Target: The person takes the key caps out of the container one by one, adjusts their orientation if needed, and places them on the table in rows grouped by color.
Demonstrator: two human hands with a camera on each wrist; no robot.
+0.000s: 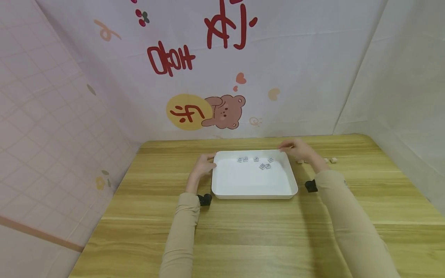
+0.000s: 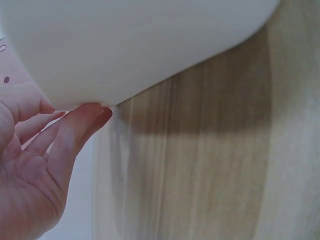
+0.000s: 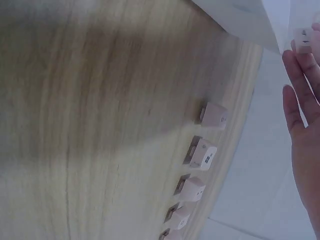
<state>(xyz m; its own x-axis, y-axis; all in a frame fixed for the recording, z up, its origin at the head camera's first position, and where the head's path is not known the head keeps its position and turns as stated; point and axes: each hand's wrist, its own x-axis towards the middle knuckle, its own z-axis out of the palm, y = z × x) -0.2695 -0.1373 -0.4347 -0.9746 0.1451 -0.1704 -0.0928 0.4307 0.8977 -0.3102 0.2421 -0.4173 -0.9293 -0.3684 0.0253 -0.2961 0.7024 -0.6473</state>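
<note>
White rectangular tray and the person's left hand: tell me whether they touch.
Touching. The left wrist view shows the left hand with fingertips against the edge of the white tray, no gap between.

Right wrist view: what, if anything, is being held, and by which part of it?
A pale keycap, held in the right hand, fingers at its lower edge in this view; the frame cuts off the rest of the hold.
</note>
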